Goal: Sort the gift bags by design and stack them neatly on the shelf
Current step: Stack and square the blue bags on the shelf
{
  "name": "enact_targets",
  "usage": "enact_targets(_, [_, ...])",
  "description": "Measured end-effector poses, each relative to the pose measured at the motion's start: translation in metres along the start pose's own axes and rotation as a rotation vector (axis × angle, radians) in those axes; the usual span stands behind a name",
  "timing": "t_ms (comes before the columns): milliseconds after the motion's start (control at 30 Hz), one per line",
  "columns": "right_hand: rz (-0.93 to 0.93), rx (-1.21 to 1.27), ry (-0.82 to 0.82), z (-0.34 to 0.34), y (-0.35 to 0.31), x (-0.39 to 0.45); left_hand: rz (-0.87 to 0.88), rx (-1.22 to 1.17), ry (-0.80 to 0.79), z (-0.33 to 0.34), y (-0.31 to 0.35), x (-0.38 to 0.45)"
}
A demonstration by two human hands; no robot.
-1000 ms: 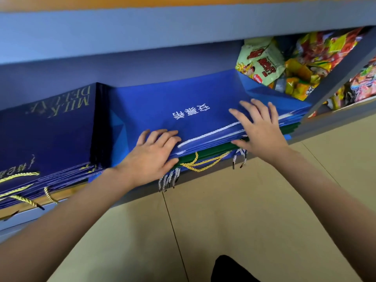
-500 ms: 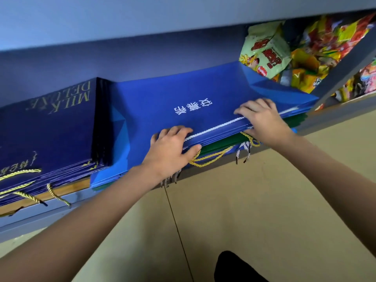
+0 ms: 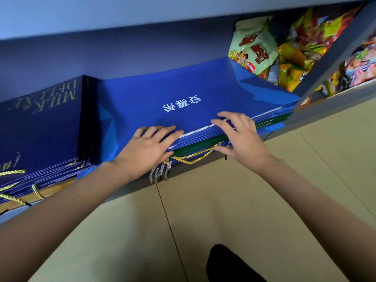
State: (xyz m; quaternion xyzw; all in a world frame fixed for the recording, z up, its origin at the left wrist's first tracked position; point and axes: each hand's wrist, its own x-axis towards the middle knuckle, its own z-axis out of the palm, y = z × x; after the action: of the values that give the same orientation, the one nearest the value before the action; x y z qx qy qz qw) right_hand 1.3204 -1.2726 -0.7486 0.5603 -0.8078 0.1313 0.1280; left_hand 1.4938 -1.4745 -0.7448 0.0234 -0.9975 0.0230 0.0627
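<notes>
Landmark: the grey metal shelf (image 3: 203,169), its front lip running from lower left up to the right. At the left end of that shelf, a stack of flat dark navy paper gift bags (image 3: 40,129) with gold "MILK DELUXE" lettering, yellow twisted rope handles (image 3: 12,173) hanging over the shelf lip. Just right of it, touching side to side, a stack of flat bright blue paper gift bags (image 3: 162,94) with white printed characters on the top bag; a dark green bag (image 3: 195,148) shows low in this stack at the front edge, with a yellow cord handle (image 3: 195,158) looping out over the shelf lip and grey-white cord handles (image 3: 160,171) dangling beside it. Left hand (image 3: 148,149) lies on the front edge of the blue stack, fingers extended and flat on the top bag, thumb down at the stack's front; nothing grasped. A white cord (image 3: 201,130) lies along the top bag's edge between the two hands. Right hand (image 3: 240,137) sits at the same front edge further right, fingers spread and lightly bent, fingertips on the top bag, thumb below by the green layer; whether it pinches the bags, cannot tell. At the right end of the shelf, behind the blue stack, colourful crinkled snack packets (image 3: 254,43). Below the shelf, beige tiled floor (image 3: 244,210).
</notes>
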Motion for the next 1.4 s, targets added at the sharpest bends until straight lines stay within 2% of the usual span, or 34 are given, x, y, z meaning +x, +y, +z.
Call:
enact_targets(200, [-0.062, -0.060, -0.275, -0.010, 0.010, 0.035, -0.003, -0.048, -0.080, -0.004, -0.004, -0.008])
enact_targets(233, [-0.103, -0.075, -0.279, -0.013, 0.012, 0.039, -0.011, -0.053, -0.096, -0.005, -0.002, -0.007])
enact_targets(400, [-0.215, -0.109, -0.035, -0.025, 0.017, 0.056, -0.145, -0.146, -0.275, -0.021, -0.007, 0.004])
enact_targets(567, [-0.159, -0.075, 0.166, -0.044, 0.009, 0.082, -0.224, -0.335, -0.152, -0.048, -0.029, 0.006])
enact_targets(700, [0.008, 0.005, 0.305, -0.053, -0.010, 0.066, -0.235, -0.222, -0.032, -0.066, -0.032, 0.008])
enact_targets(800, [0.176, 0.186, 0.427, -0.044, -0.033, 0.026, -0.230, -0.149, -0.026, -0.069, -0.030, 0.009])
enact_targets(900, [0.271, 0.239, 0.313, -0.016, -0.054, 0.002, -0.231, -0.149, -0.042, -0.073, -0.031, 0.009])
enact_targets(967, [0.267, 0.188, 0.193, 0.005, -0.065, 0.006, -0.235, -0.147, -0.025, -0.076, -0.034, 0.010])
enact_targets(1033, [0.230, 0.129, 0.141, 0.019, -0.077, 0.016, -0.233, -0.154, -0.005, -0.078, -0.037, 0.012])
enact_targets(1133, [0.133, 0.067, 0.214, 0.027, -0.093, 0.020, -0.234, -0.179, 0.029, -0.082, -0.041, 0.014])
enact_targets(1233, [0.142, 0.051, 0.239, 0.012, -0.086, 0.008, -0.230, -0.176, 0.034, -0.087, -0.048, 0.015])
enact_targets(1400, [0.472, 0.189, 0.389, -0.067, -0.015, 0.004, -0.239, -0.176, 0.025, -0.084, -0.048, 0.016])
